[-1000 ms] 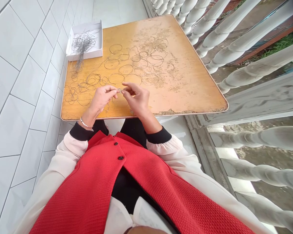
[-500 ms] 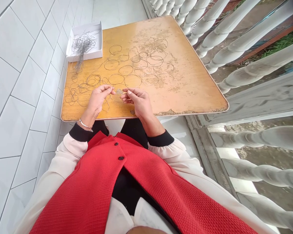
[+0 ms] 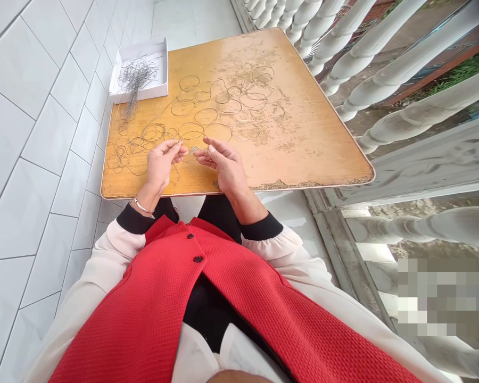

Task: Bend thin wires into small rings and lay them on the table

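Observation:
Both my hands are close together above the near edge of the wooden table point(image 3: 319, 143). With thumb and forefinger pinched, my left hand point(image 3: 159, 164) grips a thin wire that is barely visible at the fingertips. My right hand point(image 3: 228, 166), a short gap away, also has its fingers closed on the thin wire; its exact course between the hands is too fine to follow. Beyond the fingers lie several dark wire loops point(image 3: 206, 116) of different sizes, spread over the tabletop. Smaller tangled loops point(image 3: 120, 154) are to the left of my left hand.
At the table's far left corner stands a shallow white box point(image 3: 164, 80) with a tangle of thin wires point(image 3: 138, 77), some hanging over its front side. A tiled wall point(image 3: 43, 133) runs along the left, and a white balustrade point(image 3: 383, 85) along the right.
My hands have drawn slightly closer together, the right one shifting a little left. Its forefinger has lifted slightly. The box and the loops on the table stay as they were.

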{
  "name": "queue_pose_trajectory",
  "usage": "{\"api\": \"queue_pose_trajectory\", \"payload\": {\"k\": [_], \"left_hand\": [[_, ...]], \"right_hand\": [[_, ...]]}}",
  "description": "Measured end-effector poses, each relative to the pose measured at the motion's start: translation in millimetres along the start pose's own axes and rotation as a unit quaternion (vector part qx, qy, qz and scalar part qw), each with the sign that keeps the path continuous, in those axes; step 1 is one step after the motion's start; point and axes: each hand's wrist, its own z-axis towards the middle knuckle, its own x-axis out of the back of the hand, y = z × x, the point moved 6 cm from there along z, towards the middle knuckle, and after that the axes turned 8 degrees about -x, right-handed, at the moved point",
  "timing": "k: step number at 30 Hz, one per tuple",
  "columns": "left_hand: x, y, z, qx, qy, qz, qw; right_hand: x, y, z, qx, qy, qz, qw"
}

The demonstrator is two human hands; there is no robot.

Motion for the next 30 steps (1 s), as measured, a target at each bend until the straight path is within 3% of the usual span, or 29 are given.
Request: {"api": "queue_pose_trajectory", "payload": {"k": [3,7,13,17,21,25,30], "left_hand": [[1.2,0,-5,0.018,-0.007,-0.021,1.000],[2.6,4,-9,0.047,-0.056,-0.025,0.997],[19.0,41,3,-0.033,-0.135,0.033,0.990],[18.3,58,3,-0.023,-0.228,0.013,0.973],[12.4,60,6,-0.020,-0.215,0.048,0.975],[-3.9,58,9,-0.033,-0.219,0.089,0.971],[-13.4,50,7,-0.001,-0.206,0.006,0.979]], "right_hand": [[-2,3,-3,0.004,-0.016,0.015,1.000],[5,1,2,0.022,0.033,0.001,0.999],[14,-21,8,0.095,0.071,-0.202,0.972],[14,-34,5,0.129,0.089,-0.303,0.940],[7,-41,2,0.167,0.081,-0.342,0.921],[1,-46,2,0.155,0.032,-0.302,0.940],[-1,-47,5,0.051,-0.063,-0.125,0.989]]}}
